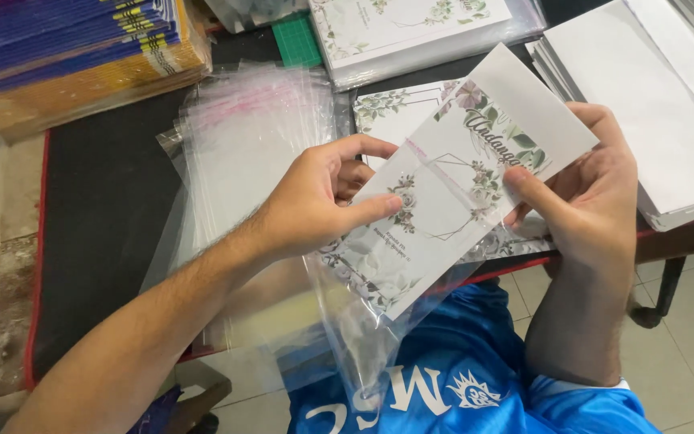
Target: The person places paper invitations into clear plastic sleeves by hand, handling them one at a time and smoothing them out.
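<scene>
Sliding floral invitation card [443, 189] into clear plastic sleeve [363, 321] at frame centre: our left hand [315, 201] pinches sleeve mouth, right hand [588, 201] grips card; we keep corners aligned, push gently.

Bright, even, diffuse light; shadows soft, faint under forearms. White glare streaks on clear plastic sleeves [242, 145]. White envelope stack [660, 104] near overexposed at upper right. Centre sharp; slight softness and wide-angle stretch toward frame corners. Dark bench [106, 201] holds detail.
</scene>
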